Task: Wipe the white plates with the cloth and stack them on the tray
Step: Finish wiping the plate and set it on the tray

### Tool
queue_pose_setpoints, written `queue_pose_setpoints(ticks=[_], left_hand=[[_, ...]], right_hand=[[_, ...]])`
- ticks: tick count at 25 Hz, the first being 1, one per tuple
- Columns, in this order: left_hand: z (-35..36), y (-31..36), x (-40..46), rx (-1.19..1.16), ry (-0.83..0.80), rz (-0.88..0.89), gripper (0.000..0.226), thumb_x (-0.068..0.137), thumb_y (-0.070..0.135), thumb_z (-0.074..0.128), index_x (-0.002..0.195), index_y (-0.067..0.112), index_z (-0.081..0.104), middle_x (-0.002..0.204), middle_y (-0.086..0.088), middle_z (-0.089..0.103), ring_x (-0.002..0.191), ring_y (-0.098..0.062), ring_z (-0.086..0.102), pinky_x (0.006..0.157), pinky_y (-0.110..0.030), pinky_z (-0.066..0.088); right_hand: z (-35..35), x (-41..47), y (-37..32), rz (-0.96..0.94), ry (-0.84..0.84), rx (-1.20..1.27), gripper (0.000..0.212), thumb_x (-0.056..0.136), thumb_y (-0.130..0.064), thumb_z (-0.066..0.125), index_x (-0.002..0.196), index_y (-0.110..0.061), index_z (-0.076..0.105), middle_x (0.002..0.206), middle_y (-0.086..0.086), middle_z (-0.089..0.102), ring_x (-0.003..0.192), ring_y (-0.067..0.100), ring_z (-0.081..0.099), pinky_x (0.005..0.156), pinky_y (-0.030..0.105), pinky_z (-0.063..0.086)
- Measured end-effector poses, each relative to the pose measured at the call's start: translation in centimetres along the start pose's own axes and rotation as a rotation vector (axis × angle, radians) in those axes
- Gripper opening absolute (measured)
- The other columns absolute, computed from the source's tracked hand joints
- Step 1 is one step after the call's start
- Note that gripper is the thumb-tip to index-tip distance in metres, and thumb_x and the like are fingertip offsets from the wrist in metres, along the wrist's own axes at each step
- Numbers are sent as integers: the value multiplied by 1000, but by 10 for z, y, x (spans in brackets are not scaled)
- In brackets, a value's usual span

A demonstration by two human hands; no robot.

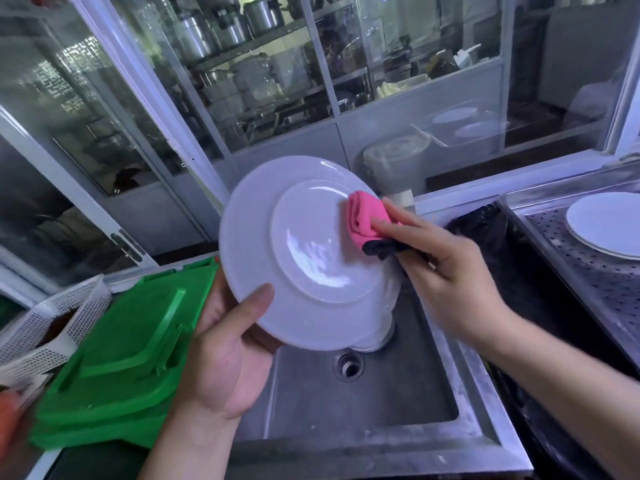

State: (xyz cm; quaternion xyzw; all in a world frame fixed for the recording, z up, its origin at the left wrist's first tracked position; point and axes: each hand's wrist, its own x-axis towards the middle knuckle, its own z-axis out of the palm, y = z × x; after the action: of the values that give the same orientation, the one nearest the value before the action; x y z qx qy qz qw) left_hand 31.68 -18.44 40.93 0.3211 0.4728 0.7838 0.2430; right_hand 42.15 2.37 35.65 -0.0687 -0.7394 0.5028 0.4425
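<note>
The wiping step is in hand. The left hand (225,355) holds a white plate (304,251) tilted above the sink (363,403), underside toward the camera, thumb curled over the rim at about 7 o'clock and the fingers hidden behind it. The right hand (446,258) has its fingers clamped on a folded pink cloth (367,216), pressing it against the plate's base ring at about 2 o'clock. More plates (381,332) sit stacked in the sink just behind. One plate (606,225) already lies on the metal tray (585,271) off at 3 o'clock. Next, I judge, comes sweeping the cloth round the base and carrying this plate right onto that one.
</note>
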Motion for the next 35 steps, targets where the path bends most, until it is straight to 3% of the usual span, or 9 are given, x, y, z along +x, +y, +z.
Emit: queue_pose_setpoints(ticks=[8, 11, 14, 19, 23, 25, 28, 31, 35], left_hand=[[24, -44, 4, 98, 65, -3, 46, 82, 6, 56, 105, 42, 75, 115, 3, 74, 105, -16, 70, 78, -41, 60], [28, -51, 5, 97, 95, 24, 46, 85, 5, 56, 113, 37, 73, 122, -4, 73, 110, -23, 69, 88, -44, 58], [31, -57, 5, 92, 151, 41, 44, 89, 4, 59, 127, 26, 64, 124, -7, 72, 111, -26, 70, 86, -37, 60], [26, -60, 7, -110, 285, -159, 52, 87, 11, 58, 137, 25, 58, 124, -10, 72, 99, -26, 73, 67, -38, 61], [30, -62, -1, -154, 308, -239, 49, 83, 14, 57, 130, 30, 61, 114, 1, 75, 93, -16, 74, 58, -35, 59], [37, -63, -4, -199, 295, -277, 49, 86, 17, 56, 133, 27, 60, 118, -2, 74, 96, -18, 74, 57, -35, 59], [45, -67, -4, -206, 305, -290, 52, 87, 18, 57, 139, 24, 57, 126, -7, 71, 104, -24, 73, 63, -38, 60], [45, -71, -6, -200, 336, -305, 47, 94, 14, 54, 140, 21, 56, 126, -11, 71, 109, -27, 71, 66, -40, 61], [39, -75, -4, -217, 370, -360, 46, 97, 15, 53, 143, 17, 54, 132, -14, 67, 121, -33, 64, 70, -39, 61]], right_hand=[[46, -60, -21, 445, 295, 123, 53, 93, 0, 56, 118, -44, 71, 122, -31, 65, 95, 1, 66, 86, 34, 56], [51, -66, -40, 523, 244, 232, 61, 91, 2, 54, 105, -54, 73, 84, -17, 75, 65, 10, 64, 60, 28, 53], [49, -68, -55, 585, 185, 453, 56, 94, 8, 51, 98, -41, 79, 77, 1, 77, 59, 32, 66, 49, 42, 53], [9, -63, -56, 745, -16, 815, 26, 81, 10, 58, 92, -3, 78, 86, 18, 73, 74, 25, 65, 69, 33, 58], [-22, -45, -15, 556, 298, 230, 41, 89, 11, 57, 93, -22, 81, 71, -2, 72, 65, 11, 62, 67, 33, 60], [-11, -51, 4, 446, 267, 13, 55, 87, 11, 58, 101, -38, 78, 94, -10, 77, 90, 9, 69, 92, 48, 58], [21, -80, 15, 287, 161, -170, 64, 82, 10, 56, 121, -38, 69, 132, -13, 63, 134, 7, 50, 115, 33, 39], [34, -97, 11, 176, 96, -180, 57, 85, -5, 54, 133, -34, 61, 140, -26, 50, 143, 10, 39, 119, 31, 30], [24, -109, 17, -36, 27, -277, 45, 90, -19, 54, 134, -21, 62, 144, -6, 55, 143, 21, 42, 117, 49, 31]])
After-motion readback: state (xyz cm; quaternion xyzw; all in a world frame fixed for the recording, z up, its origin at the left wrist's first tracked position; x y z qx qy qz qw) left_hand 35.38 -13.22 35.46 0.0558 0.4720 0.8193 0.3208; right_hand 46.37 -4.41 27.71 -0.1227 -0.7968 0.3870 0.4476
